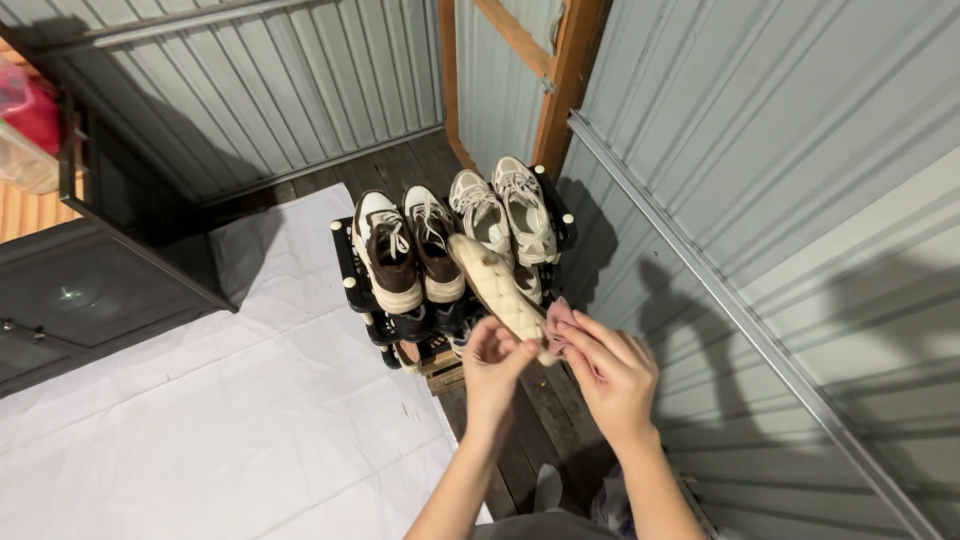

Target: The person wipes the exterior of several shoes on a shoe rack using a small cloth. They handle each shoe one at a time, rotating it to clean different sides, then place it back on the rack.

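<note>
My left hand (pixel 493 365) grips the heel end of a cream shoe (pixel 493 283) held sole-up, its toe pointing away over the rack. My right hand (pixel 608 370) presses a pink cloth (pixel 556 318) against the shoe's heel. Beneath the shoe stands a black shoe rack (pixel 346 262). On its top tier sit a brown-and-white pair of sneakers (pixel 405 252) at the left and a white pair of sneakers (pixel 505 210) at the right.
Darker shoes (pixel 412 325) fill the rack's lower tiers. A white sheet (pixel 230 400) covers the floor at the left. A dark cabinet (pixel 90 290) stands at the far left. Corrugated metal walls (pixel 780 200) and a wooden post (pixel 565 80) close in the right and back.
</note>
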